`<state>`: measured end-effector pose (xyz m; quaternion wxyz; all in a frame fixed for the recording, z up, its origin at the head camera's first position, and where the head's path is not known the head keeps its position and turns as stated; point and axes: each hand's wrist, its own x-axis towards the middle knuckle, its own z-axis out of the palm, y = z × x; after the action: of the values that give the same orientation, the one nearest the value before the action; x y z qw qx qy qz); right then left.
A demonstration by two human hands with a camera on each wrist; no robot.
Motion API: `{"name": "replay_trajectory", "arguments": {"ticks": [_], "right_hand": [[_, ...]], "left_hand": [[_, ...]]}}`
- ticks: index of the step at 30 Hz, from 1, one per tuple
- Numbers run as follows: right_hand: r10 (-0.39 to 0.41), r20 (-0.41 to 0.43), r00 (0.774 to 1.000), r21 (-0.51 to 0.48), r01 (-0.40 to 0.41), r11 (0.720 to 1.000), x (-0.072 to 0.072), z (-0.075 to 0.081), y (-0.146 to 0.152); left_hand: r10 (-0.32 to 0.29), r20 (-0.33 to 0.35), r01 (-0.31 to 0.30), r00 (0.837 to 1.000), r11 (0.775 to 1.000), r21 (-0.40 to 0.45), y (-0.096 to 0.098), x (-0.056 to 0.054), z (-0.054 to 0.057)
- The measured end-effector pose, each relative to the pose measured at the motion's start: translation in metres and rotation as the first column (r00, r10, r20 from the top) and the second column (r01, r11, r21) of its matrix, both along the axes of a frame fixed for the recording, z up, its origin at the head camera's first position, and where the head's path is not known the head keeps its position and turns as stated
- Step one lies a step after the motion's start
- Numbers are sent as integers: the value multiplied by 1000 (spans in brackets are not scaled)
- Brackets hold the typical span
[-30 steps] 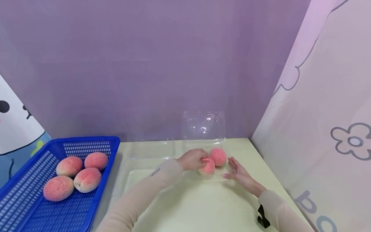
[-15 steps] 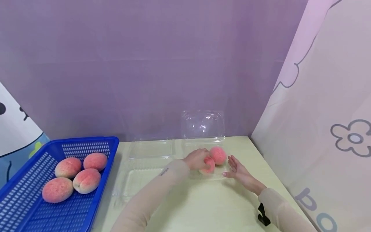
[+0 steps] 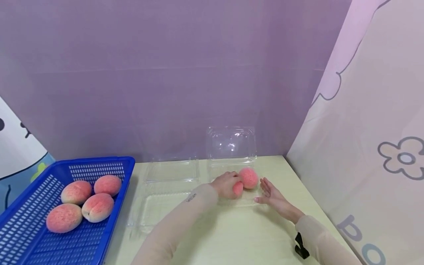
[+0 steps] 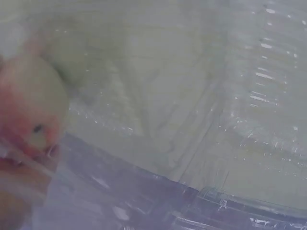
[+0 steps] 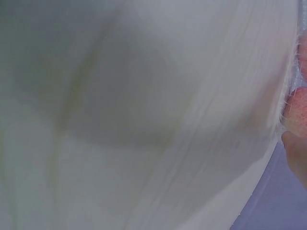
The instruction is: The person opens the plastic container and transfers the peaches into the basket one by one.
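My left hand (image 3: 226, 185) holds a pink peach (image 3: 237, 189) low in the right-hand clear plastic clamshell box (image 3: 246, 202), covering much of the fruit. A second peach (image 3: 249, 177) sits in the same box, just behind and to the right, up against the held one. The box's lid (image 3: 232, 144) stands raised at the back. My right hand (image 3: 275, 198) is at the box's right side with fingers extended and thumb apart, holding nothing. At the left edge of the left wrist view, a pale-and-pink peach (image 4: 31, 100) shows above blurred fingers.
A second clear clamshell box (image 3: 162, 208) lies open, left of the first, partly behind my left sleeve. At far left a blue basket (image 3: 122, 191) contains several peaches (image 3: 98, 207). A purple backdrop (image 3: 165, 92) rises behind the table; a pale printed sheet (image 3: 357, 147) borders the right.
My left hand has moved slightly right and now covers more of the peach it holds. The right hand stays in place beside the box.
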<state>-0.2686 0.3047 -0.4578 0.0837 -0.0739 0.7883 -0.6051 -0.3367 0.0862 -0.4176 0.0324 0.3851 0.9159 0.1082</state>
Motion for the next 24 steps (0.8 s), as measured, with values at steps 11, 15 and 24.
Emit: {"name": "replay_trajectory", "arguments": {"ticks": [11, 15, 24], "right_hand": [[-22, -3, 1000, -7, 22, 1000, 2, 0, -1], [-26, 3, 1000, -16, 26, 1000, 4, -2, -1], [-20, 0, 1000, 6, 20, 1000, 3, 0, -2]], "left_hand": [[-14, -67, 10, 998, 999, -52, 3, -2, -10], [-15, -83, 7, 996, 996, -85, 3, -1, -10], [-7, -123, -5, 992, 995, -98, 3, -2, -12]]}}
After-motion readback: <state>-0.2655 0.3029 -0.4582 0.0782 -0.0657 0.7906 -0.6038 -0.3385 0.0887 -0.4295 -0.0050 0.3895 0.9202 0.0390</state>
